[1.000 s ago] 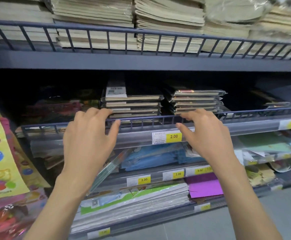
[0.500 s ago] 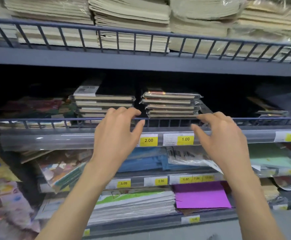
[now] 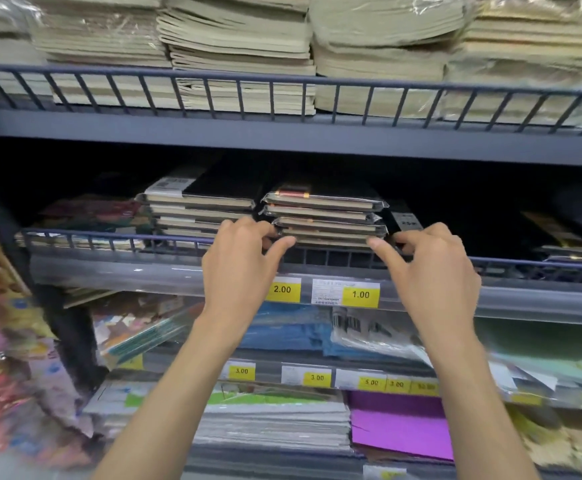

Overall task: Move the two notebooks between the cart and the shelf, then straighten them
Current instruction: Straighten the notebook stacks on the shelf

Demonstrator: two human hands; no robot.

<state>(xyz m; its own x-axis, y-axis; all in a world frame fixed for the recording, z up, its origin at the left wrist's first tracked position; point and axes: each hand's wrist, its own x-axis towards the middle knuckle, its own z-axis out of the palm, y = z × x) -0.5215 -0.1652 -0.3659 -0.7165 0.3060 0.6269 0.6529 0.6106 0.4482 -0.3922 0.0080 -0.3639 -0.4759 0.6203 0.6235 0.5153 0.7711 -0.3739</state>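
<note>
Two stacks of black, plastic-wrapped notebooks lie side by side on the middle shelf behind a low wire rail [image 3: 109, 237]. The left stack [image 3: 196, 211] is untouched. My left hand [image 3: 237, 268] and my right hand [image 3: 434, 271] flank the right stack [image 3: 324, 216]. Each hand has curled fingers at a side edge of the lowest notebooks and a thumb at their front corners. The bottom of that stack is partly hidden by the rail and my fingers.
The upper shelf [image 3: 282, 133] holds tall piles of beige wrapped paper close overhead. Yellow price tags [image 3: 282, 289] line the shelf fronts. Lower shelves carry blue packs, white pads and purple paper [image 3: 400, 427]. Colourful packets hang at the left [image 3: 2, 341].
Both hands have shifted right from in front of the left stack and the rail. They have closed in on the two sides of the right stack.
</note>
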